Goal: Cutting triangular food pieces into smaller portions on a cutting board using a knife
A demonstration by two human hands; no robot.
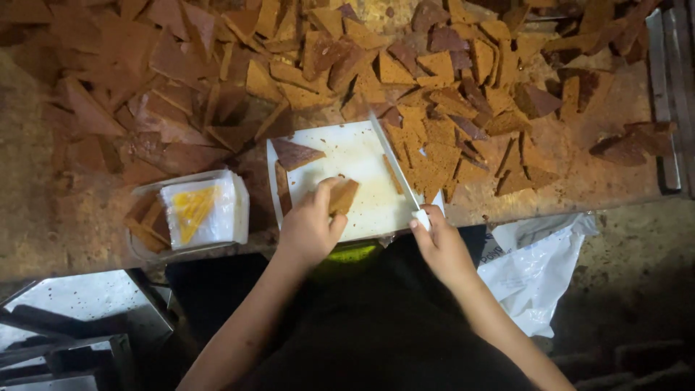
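Brown flat pieces (434, 156), too many to count, cover the worktop (43, 217); three lie on the one white cutting board (355, 156). The left hand (310, 228) pinches one tan piece (343, 195) on the board. The right hand's (441, 246) grip is closed around one white-handled knife (394, 163).

Brown slice (342, 196), white-handled knife (394, 163) on board (355, 156)

A clear plastic container (190, 214) sat at the worktable's (43, 217) near edge, holding a white packet with a yellow triangle. A white plastic bag (536, 268) hung below that edge.
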